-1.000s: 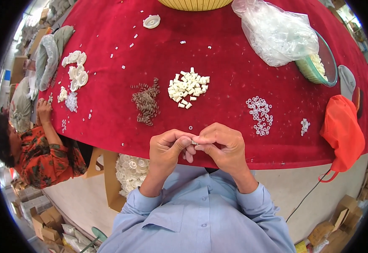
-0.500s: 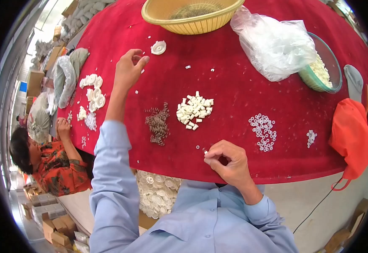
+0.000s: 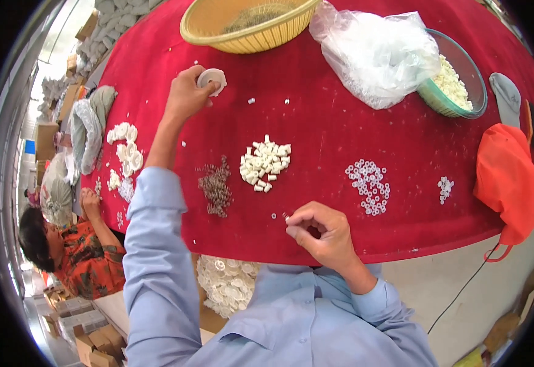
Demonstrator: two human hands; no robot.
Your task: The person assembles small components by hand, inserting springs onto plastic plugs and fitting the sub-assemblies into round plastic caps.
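Note:
My left hand, stretched out over the red cloth, grips a white round plastic disc by its edge between thumb and fingers. Closer to me, my right hand pinches a tiny part, apparently a small spring, mostly hidden by the fingertips. A single small ring lies just left of those fingertips. Beyond them is a heap of cream cylindrical pieces, with a pile of brown springs to its left. Small white rings are spread to the right.
A yellow basket stands at the far side. Right of it are a clear plastic bag and a green-tinted bowl. An orange cloth bag hangs at the right edge. At left, a person sits near more white discs.
My left hand has taken hold of the white disc, which lay on the cloth before. My right hand keeps its pinch. The whole view has shifted slightly.

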